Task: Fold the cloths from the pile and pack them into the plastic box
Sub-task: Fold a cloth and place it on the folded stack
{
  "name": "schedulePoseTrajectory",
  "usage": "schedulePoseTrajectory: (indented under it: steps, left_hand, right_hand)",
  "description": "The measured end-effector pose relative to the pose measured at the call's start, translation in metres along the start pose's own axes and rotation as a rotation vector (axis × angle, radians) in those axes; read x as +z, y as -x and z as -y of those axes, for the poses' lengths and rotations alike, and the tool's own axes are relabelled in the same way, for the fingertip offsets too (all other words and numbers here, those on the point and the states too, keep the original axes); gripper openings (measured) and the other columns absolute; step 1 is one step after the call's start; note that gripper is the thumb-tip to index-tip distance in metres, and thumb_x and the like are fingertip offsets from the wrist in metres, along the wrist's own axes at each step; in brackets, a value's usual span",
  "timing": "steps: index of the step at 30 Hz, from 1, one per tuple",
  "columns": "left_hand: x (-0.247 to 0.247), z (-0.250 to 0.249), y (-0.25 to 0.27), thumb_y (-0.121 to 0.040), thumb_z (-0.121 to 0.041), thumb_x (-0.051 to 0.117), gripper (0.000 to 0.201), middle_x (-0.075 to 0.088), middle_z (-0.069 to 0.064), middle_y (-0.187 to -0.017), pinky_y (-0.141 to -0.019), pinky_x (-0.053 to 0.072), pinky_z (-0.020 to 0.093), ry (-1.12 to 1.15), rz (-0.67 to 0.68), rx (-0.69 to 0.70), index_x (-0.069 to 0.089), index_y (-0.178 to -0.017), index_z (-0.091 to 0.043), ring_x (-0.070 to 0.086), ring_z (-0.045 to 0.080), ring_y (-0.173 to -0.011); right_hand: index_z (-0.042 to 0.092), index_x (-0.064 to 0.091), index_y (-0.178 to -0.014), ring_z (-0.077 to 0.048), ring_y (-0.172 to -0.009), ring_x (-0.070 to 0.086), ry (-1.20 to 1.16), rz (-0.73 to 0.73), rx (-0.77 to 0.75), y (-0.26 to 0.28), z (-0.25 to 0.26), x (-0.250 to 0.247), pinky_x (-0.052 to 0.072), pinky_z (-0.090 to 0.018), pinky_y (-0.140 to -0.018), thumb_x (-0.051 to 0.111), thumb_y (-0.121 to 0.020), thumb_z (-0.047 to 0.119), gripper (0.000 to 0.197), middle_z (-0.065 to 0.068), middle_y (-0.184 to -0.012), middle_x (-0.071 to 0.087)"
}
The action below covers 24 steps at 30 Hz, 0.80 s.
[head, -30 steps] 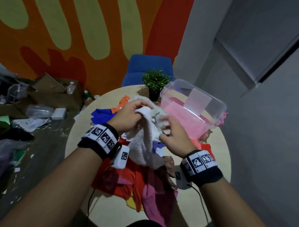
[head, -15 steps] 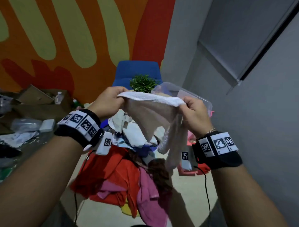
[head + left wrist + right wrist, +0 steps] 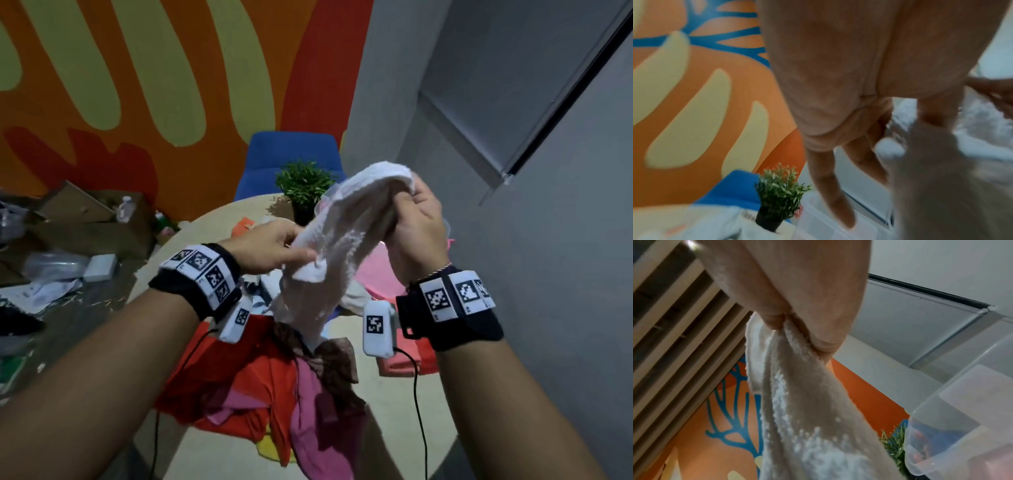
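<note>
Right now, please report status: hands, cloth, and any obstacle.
Right hand grips white cloth high. Left hand pinches its lower edge. Cloth not yet folded. Plastic box behind, mostly hidden; nothing blocking seen.

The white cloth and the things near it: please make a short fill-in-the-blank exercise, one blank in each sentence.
1. The right hand grips the ____ end of the white cloth.
2. The chair behind the round table is ____.
3. The small potted plant stands on the ____.

Missing words: upper; blue; table
</note>
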<state>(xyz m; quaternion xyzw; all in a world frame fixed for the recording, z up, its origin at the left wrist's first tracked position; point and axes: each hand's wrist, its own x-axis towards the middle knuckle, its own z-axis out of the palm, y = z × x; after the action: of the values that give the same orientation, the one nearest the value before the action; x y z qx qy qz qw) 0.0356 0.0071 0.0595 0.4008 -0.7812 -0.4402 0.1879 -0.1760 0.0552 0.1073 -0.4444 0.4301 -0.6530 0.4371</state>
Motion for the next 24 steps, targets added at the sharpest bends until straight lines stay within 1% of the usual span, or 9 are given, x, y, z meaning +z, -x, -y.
schedulePoseTrajectory:
  steps: [2,5,9,12,14,16,18,21,24]
  left_hand:
    - [0.003,0.009,-0.001,-0.102,-0.022,0.055,0.018,0.074,0.002,-0.088,-0.073,0.053,0.033,0.441,-0.196,-0.085,0.072,-0.096,-0.018,0.067,0.018,-0.082]
    - [0.011,0.009,0.003,-0.103,-0.051,0.038,0.060,0.063,0.020,-0.131,-0.101,0.051,0.043,1.143,-0.243,-0.108,0.056,-0.136,-0.004,0.063,0.030,-0.117]
    - [0.030,0.003,0.008,-0.101,-0.033,0.049,0.027,0.072,0.005,-0.087,-0.067,0.053,0.033,0.847,-0.162,-0.207,0.063,-0.105,-0.010,0.069,0.006,-0.063]
    - [0.027,0.009,0.008,-0.099,-0.038,0.049,0.045,0.069,0.016,-0.122,-0.095,0.052,0.041,1.160,-0.183,-0.151,0.063,-0.126,-0.005,0.067,0.027,-0.110]
    - [0.028,0.013,0.013,-0.093,-0.039,0.060,0.055,0.061,0.018,-0.136,-0.107,0.046,0.046,1.379,-0.103,-0.113,0.058,-0.137,-0.007,0.060,0.031,-0.123]
    - [0.034,0.025,0.012,-0.085,-0.008,0.068,0.055,0.059,0.023,-0.136,-0.100,0.050,0.046,1.267,-0.029,-0.091,0.055,-0.138,-0.004,0.063,0.033,-0.116]
    - [0.037,0.030,0.009,-0.084,0.009,0.059,0.057,0.054,0.031,-0.136,-0.101,0.048,0.051,1.171,-0.125,-0.110,0.048,-0.140,0.004,0.061,0.038,-0.112]
    - [0.033,0.020,0.003,-0.097,0.001,0.055,0.026,0.060,0.032,-0.125,-0.096,0.053,0.050,1.125,-0.383,-0.195,0.061,-0.122,0.005,0.065,0.037,-0.100]
    - [0.032,0.033,-0.004,-0.103,-0.012,0.052,0.019,0.073,0.022,-0.104,-0.096,0.052,0.056,0.935,-0.577,-0.322,0.069,-0.100,-0.003,0.069,0.039,-0.100]
  right_hand:
    - [0.014,0.066,-0.105,-0.028,-0.096,0.065,-0.058,-0.011,-0.004,-0.001,0.000,0.000,0.051,-0.047,-0.091,0.039,-0.099,0.005,0.029,-0.014,-0.101,0.071]
    - [0.013,0.066,-0.100,-0.020,-0.083,0.071,-0.095,-0.076,0.068,0.000,-0.002,0.006,0.059,-0.039,-0.076,0.036,-0.108,0.020,0.032,-0.006,-0.089,0.074]
    - [0.009,0.066,-0.087,-0.024,-0.079,0.072,-0.016,-0.311,0.199,-0.005,-0.017,0.004,0.058,-0.035,-0.069,0.039,-0.107,0.035,0.043,-0.007,-0.079,0.074]
    - [0.019,0.064,-0.105,-0.025,-0.099,0.071,-0.035,-0.288,0.265,-0.007,-0.032,-0.003,0.059,-0.039,-0.075,0.035,-0.105,0.046,0.040,-0.006,-0.102,0.073]
    - [0.029,0.058,-0.116,-0.021,-0.108,0.068,-0.037,-0.201,0.264,-0.005,-0.042,-0.005,0.058,-0.043,-0.085,0.043,-0.102,0.046,0.026,-0.002,-0.117,0.069]
    - [0.023,0.055,-0.125,-0.025,-0.111,0.067,0.117,-0.111,0.308,0.000,-0.057,-0.008,0.055,-0.045,-0.092,0.065,-0.090,0.037,0.039,-0.004,-0.119,0.069]
    - [0.008,0.067,-0.111,-0.038,-0.100,0.069,0.299,0.023,0.420,0.012,-0.068,-0.011,0.057,-0.046,-0.084,0.073,-0.082,0.021,0.032,-0.015,-0.103,0.073]
    - [0.003,0.072,-0.085,-0.032,-0.061,0.067,0.393,0.095,0.513,0.028,-0.076,-0.015,0.049,-0.031,-0.050,0.065,-0.089,0.009,0.010,-0.013,-0.071,0.071]
    - [0.010,0.071,-0.092,-0.020,-0.069,0.068,0.296,0.007,0.410,0.031,-0.073,-0.018,0.051,-0.030,-0.058,0.056,-0.099,0.016,0.018,-0.004,-0.075,0.074]
